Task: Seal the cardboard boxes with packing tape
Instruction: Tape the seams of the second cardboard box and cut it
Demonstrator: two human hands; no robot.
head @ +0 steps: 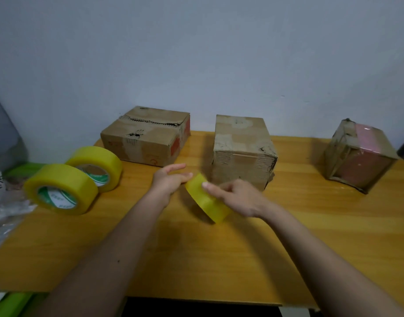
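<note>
A yellow roll of packing tape (pixel 206 201) is held tilted just above the wooden table (pixel 196 259), in front of the middle box. My right hand (pixel 241 197) grips it from the right, index finger laid along its outer face. Fingers fairly straight, my left hand (pixel 167 181) touches the roll's upper left edge with its fingertips. Three worn cardboard boxes stand along the wall: a flat one (pixel 148 136) with a torn top seam at left, a taller one (pixel 242 152) in the middle, and one (pixel 361 156) with a pink face, wrapped in clear tape, at right.
Two more yellow tape rolls (pixel 61 191) (pixel 98 165) stand on edge at the table's left. A crumpled plastic bag (pixel 4 202) and a grey object (pixel 2 138) lie past the left edge. Something green (pixel 13 303) shows below the front left corner.
</note>
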